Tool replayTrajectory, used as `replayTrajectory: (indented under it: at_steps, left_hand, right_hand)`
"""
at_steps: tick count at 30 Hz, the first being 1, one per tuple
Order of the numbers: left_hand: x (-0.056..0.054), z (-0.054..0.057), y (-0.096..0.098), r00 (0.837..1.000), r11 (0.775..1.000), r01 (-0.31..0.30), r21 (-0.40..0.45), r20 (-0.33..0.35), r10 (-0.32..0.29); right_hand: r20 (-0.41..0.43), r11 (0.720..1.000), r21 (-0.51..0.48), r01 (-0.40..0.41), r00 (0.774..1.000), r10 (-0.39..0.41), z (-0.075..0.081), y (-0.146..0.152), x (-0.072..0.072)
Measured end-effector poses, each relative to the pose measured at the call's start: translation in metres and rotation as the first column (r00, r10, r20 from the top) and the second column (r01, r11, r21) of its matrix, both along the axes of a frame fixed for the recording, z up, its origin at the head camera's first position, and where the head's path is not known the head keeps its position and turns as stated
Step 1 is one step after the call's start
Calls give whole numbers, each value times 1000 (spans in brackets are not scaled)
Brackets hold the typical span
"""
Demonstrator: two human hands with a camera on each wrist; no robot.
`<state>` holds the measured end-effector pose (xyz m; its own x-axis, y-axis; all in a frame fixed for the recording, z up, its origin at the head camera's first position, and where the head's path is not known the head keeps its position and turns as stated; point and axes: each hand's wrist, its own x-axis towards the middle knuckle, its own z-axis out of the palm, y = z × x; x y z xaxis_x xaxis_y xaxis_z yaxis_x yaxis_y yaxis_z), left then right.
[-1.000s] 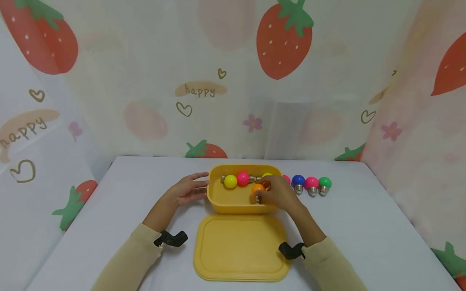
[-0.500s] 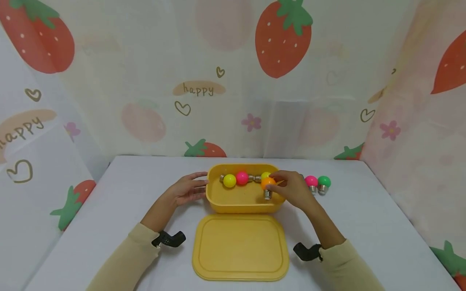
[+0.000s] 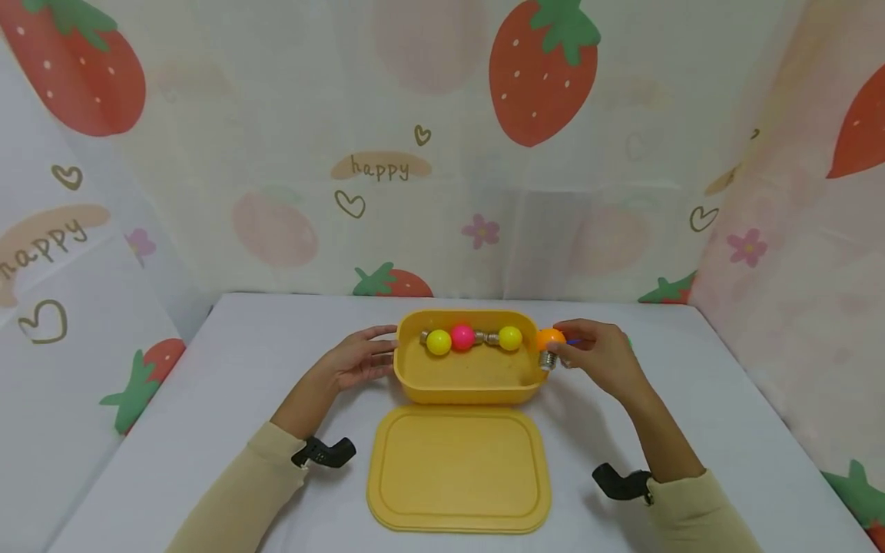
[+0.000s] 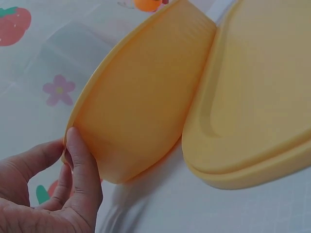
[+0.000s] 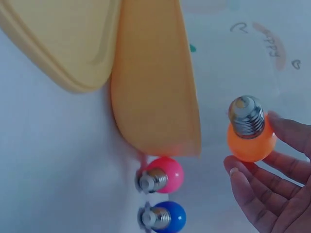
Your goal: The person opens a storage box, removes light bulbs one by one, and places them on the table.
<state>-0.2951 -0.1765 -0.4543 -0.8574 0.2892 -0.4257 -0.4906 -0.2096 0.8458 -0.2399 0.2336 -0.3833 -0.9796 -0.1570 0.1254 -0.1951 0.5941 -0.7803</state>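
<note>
My left hand [image 3: 359, 357] rests its extended fingers against the left end of a yellow plastic box [image 3: 470, 374], fingertips at the rim. Just off the box's right end, my right hand [image 3: 603, 355] pinches an orange round light bulb [image 3: 551, 339] by its globe. In the right wrist view the bulb's silver screw base points up, towards the camera. Inside the box lie a yellow bulb [image 3: 439, 342], a pink bulb [image 3: 462, 337] and another yellow bulb [image 3: 510, 338]. A second pink bulb [image 5: 165, 174] and a blue bulb [image 5: 170, 216] lie beside the box, mostly hidden by my right hand in the head view.
The yellow lid [image 3: 459, 468] lies flat in front of the box, right against its near side. A sliver of a green bulb [image 3: 629, 343] shows behind my right hand. Strawberry-printed cloth [image 3: 290, 153] stands up behind the white table [image 3: 726, 415].
My right hand has lifted the orange bulb out from the box's right half and carried it right, past the right rim. The left hand has stayed at the box's left end.
</note>
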Motion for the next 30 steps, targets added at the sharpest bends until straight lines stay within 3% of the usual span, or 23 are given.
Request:
replayTrajectory:
  at_steps: [12, 20, 30]
  left_hand:
    - [-2, 0, 1, 1000, 1000, 17, -1, 0, -17]
    - [-1, 1, 1, 1000, 1000, 12, 15, -2, -12]
    - [-1, 2, -1, 1000, 999, 11, 40, 10, -11]
  right_hand:
    - [-21, 992, 61, 109, 994, -108, 0, 43, 10]
    - [-43, 988, 35, 148, 988, -147, -6, 67, 13]
    - [24, 975, -14, 222, 975, -222, -17, 92, 16]
